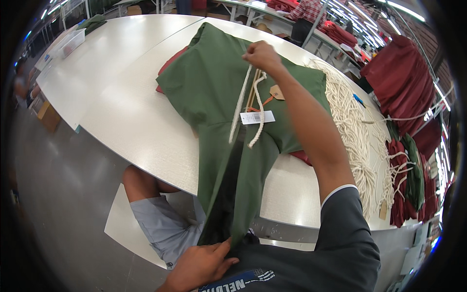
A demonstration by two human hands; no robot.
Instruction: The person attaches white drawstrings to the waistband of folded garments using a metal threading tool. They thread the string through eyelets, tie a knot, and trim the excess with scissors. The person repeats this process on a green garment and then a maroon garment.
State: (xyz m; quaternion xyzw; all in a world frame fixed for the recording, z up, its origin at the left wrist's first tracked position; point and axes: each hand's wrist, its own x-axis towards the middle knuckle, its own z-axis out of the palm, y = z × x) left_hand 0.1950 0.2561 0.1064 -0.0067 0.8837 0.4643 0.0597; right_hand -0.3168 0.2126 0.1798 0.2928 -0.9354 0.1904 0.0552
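Observation:
A green cloth garment (pixel 214 82) lies spread over the table, its narrow end drawn toward my body with a dark inner side showing along a fold. My right hand (pixel 262 56) reaches across it, fingers closed at the upper middle, by the top of the cords. From there hang a white rope cord (pixel 261 107) and thin tan strips (pixel 252 90). A white label (pixel 258 117) and a brown tag (pixel 277 92) on orange string rest on the cloth. My left hand (pixel 206 263) pinches the garment's near end close to my chest.
Red cloth (pixel 170 68) peeks out under the garment. Heaped white rope (pixel 348 131) covers the table's right side, with a blue pen-like item (pixel 359 100) beside it. Red and green bundles (pixel 411 175) hang farther right. A clear bin (pixel 68 44) stands far left; a person (pixel 309 17) works behind.

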